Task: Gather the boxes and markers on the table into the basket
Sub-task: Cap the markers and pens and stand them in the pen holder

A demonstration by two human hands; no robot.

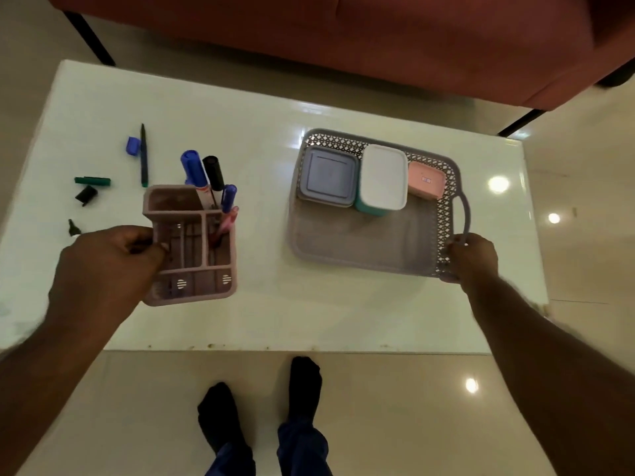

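Fingers of the right hand (472,257) grip the near right corner of the grey basket (360,249), which sits on the right of the white table (261,132) holding a blue box (328,176), a white box (385,176) and a pink box (426,180) along its far side. Left of it, the left hand (106,266) clasps a pink pen holder (192,249) with markers (196,173) standing inside. Loose pens and caps (92,182) lie far left.

Both arms reach forward; left hand (106,266) fingers curled in a grip, right hand (472,257) clenched likewise.
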